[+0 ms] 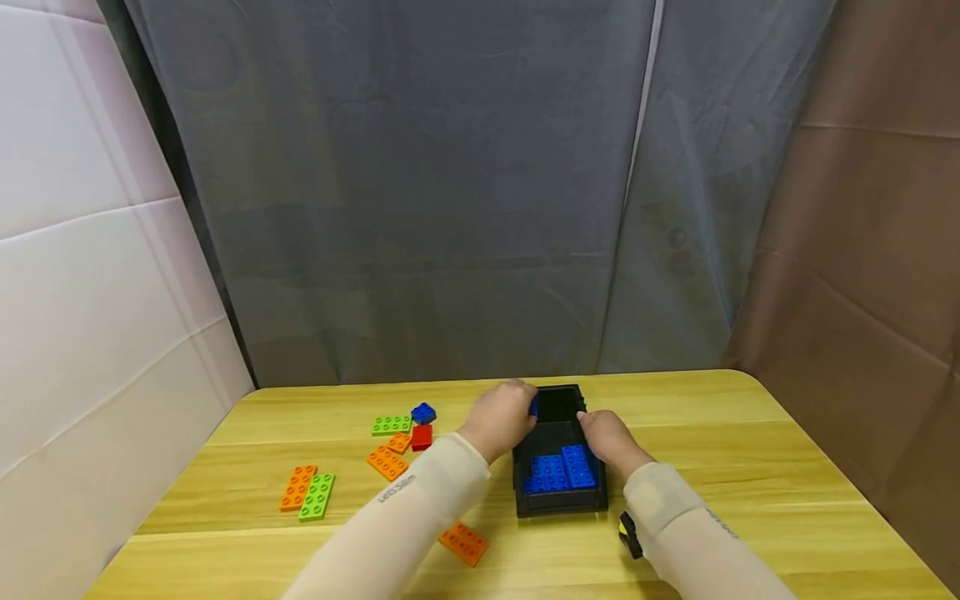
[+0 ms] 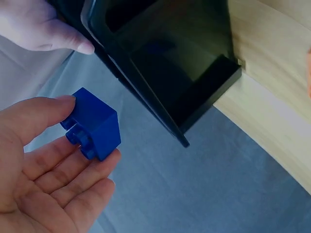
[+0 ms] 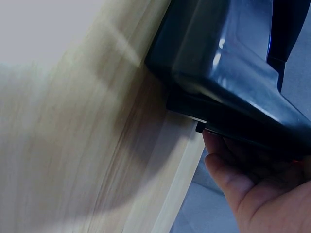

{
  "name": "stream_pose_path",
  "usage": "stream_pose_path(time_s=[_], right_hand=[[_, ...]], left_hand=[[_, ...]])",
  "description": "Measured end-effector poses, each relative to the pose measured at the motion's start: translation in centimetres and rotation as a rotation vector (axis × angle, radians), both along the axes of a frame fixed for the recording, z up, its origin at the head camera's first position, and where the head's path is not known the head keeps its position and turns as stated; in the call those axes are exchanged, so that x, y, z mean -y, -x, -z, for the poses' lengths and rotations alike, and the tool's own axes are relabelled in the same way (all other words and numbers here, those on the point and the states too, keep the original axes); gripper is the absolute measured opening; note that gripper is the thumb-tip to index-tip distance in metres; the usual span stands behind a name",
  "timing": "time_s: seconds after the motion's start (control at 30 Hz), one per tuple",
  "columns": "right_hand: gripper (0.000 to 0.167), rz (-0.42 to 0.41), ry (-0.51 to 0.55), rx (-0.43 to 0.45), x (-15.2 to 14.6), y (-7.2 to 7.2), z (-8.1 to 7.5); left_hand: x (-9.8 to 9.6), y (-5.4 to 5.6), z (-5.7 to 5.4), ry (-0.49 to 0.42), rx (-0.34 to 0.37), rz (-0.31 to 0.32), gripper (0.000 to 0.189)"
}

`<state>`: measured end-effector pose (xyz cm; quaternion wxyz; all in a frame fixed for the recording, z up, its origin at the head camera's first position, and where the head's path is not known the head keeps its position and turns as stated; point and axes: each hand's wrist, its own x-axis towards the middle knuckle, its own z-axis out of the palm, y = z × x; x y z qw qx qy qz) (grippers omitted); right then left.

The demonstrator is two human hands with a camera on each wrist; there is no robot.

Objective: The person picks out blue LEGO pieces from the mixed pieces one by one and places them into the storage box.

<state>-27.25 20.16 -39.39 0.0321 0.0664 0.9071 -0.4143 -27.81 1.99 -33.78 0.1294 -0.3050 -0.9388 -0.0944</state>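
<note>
A black plastic box sits on the table in front of me, its top facing up. At its near end lie blue bricks, studs up. My left hand is over the box's far left side. In the left wrist view it pinches a small blue brick between thumb and fingers, beside the box and apart from it. The right hand holds the box by its right side, thumb at the edge. From the right wrist view, its fingers curl in under the black edge, partly hidden.
Left of the box lie a green brick, a blue brick, a red brick and orange bricks. Farther left are another orange and green brick. One orange brick lies near my left sleeve. A black-and-yellow object is by my right sleeve.
</note>
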Motion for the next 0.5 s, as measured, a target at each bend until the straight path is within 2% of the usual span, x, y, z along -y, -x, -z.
stream_pose_path(time_s=[0.27,0.5], right_hand=[[0.043,0.006,0.019,0.01,0.2,0.0,-0.1],[0.042,-0.004,-0.007,-0.007,0.4,0.1,-0.1]], left_hand=[[-1.1,0.1,0.0,0.044,0.035,-0.011,0.025],[-1.8,0.4,0.1,0.067,0.073,-0.03,0.029]])
